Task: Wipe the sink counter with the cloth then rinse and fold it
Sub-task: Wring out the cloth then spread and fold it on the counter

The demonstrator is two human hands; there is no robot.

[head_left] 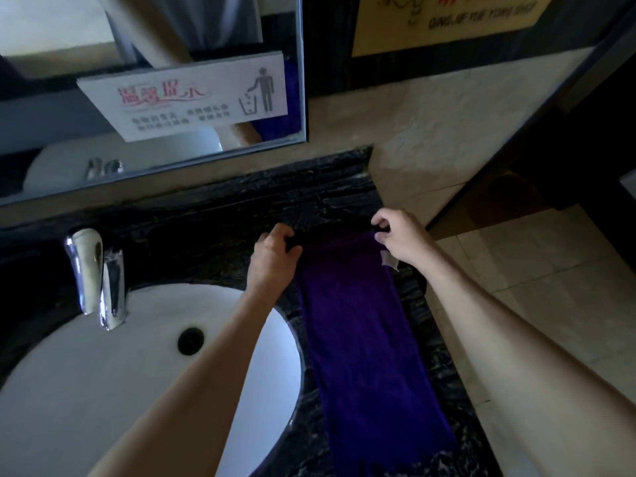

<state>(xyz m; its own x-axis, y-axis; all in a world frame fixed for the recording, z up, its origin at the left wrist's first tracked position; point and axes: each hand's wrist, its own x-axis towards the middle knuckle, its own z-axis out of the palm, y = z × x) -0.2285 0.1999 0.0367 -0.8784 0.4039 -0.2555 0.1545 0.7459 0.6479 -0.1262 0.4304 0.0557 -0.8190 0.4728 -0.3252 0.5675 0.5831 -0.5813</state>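
Observation:
A long purple cloth point(364, 346) lies stretched flat on the black marble counter point(213, 215), to the right of the white sink basin point(103, 366). It runs from the back of the counter toward me. My left hand point(273, 256) pinches the cloth's far left corner. My right hand point(399, 235) pinches its far right corner, just above a small white label point(389, 260) on the cloth's edge. Both forearms reach forward, the left one crossing over the basin's rim.
A chrome tap point(96, 277) stands at the basin's back left, with the dark drain point(190, 340) below it. A mirror point(148, 80) with a white notice sign point(192, 98) hangs behind the counter. Beige tiled wall and floor point(537, 287) lie beyond the counter's right edge.

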